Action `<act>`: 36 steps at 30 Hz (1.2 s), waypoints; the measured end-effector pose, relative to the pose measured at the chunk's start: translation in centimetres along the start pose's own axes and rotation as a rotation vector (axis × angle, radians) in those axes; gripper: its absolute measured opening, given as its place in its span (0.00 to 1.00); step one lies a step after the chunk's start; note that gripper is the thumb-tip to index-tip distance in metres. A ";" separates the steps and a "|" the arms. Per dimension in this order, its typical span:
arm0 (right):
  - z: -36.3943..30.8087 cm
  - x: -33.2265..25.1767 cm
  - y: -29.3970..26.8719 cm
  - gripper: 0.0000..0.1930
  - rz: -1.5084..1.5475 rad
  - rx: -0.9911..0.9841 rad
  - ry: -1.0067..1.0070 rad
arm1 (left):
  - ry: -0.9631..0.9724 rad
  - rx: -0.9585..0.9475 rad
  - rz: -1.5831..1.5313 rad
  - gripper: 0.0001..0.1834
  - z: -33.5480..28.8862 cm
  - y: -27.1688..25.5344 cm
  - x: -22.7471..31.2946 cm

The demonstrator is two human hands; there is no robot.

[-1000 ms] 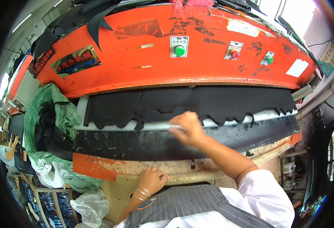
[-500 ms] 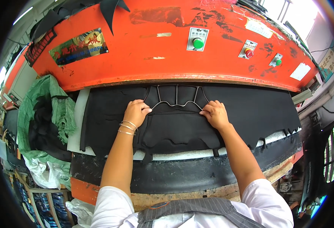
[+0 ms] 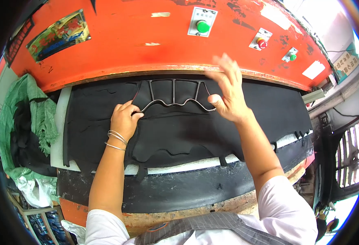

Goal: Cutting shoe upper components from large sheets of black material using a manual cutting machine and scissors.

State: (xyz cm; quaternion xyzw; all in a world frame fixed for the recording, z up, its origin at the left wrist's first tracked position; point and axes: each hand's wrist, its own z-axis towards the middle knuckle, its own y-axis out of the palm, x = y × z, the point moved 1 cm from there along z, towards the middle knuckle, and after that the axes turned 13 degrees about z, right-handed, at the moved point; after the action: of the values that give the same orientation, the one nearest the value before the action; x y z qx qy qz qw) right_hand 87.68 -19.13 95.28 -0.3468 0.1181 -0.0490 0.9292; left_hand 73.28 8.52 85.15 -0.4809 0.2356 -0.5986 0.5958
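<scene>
A metal cutting die [image 3: 173, 92] with a wavy near edge and several cross bars lies on a black foam-like sheet [image 3: 265, 110], close under the front of a red press [image 3: 130, 49]. My left hand [image 3: 123, 119] pinches the die's near left corner between thumb and fingers. Raised off the die's right corner, my right hand [image 3: 231, 96] has its fingers spread and somewhat blurred; nothing is in it. Wavy cut outlines mark the sheet just nearer than the die.
A large green button [image 3: 202, 26], a red button [image 3: 262, 43] and a small green button [image 3: 293, 57] sit on the press front. White board edges show beneath the sheet. At left stands a green sack [image 3: 8, 134] holding black scraps.
My right hand has let go of the die, opened and lifted toward the press front. My left hand still grips its corner. The whole view has shifted somewhat.
</scene>
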 end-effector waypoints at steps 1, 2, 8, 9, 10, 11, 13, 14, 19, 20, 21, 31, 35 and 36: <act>1.3 -0.6 -0.2 0.38 0.083 0.067 -0.046 | 0.015 -0.021 0.055 0.09 0.0 0.2 -0.1; 1.5 -0.2 0.3 0.39 0.016 0.042 -0.153 | 0.028 -0.022 0.045 0.09 0.0 0.4 0.0; -3.7 5.0 7.7 0.36 0.137 -0.530 0.001 | 0.062 0.077 -0.001 0.08 0.4 0.5 0.4; -3.0 4.7 8.4 0.34 0.218 -0.534 0.008 | 0.046 0.090 -0.061 0.08 0.5 0.1 -0.4; -2.3 4.7 8.3 0.33 0.290 -0.531 0.018 | 0.054 0.116 -0.080 0.07 0.9 -0.4 0.1; -1.4 5.0 8.4 0.32 0.232 -0.715 0.085 | 0.062 0.150 -0.057 0.07 1.3 -1.0 0.6; 2.5 4.1 7.5 0.32 0.146 -1.049 0.305 | 0.065 0.248 -0.058 0.06 2.8 -3.4 3.3; 4.0 4.1 7.3 0.31 0.115 -1.191 0.460 | 0.065 0.312 -0.082 0.06 3.3 -4.2 5.0; 3.6 4.6 6.6 0.23 0.361 -1.101 0.472 | -0.256 0.499 -0.880 0.29 3.2 0.6 6.5; 3.7 4.2 6.4 0.21 0.307 -1.064 0.423 | -0.245 0.494 -0.886 0.29 3.2 1.4 5.4; 3.6 3.7 5.8 0.20 0.255 -1.030 0.374 | -0.111 0.268 -0.668 0.29 3.0 1.8 4.6; -2.0 0.8 -9.7 0.14 0.516 0.541 0.679 | 0.095 -0.193 0.279 0.30 2.4 3.1 7.2; -10.9 5.4 -12.2 0.19 0.716 0.820 1.174 | 0.145 -0.057 0.144 0.26 2.2 0.9 14.3; -13.4 6.7 -12.3 0.18 0.748 0.922 1.249 | 0.227 -0.069 -0.049 0.24 1.8 0.8 17.6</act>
State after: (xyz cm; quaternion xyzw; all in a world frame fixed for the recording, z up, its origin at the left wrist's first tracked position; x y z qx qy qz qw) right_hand 90.67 -38.07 92.28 0.2172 0.6825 0.0353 0.6970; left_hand 78.21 -7.64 90.43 -0.4357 0.3102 -0.6552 0.5336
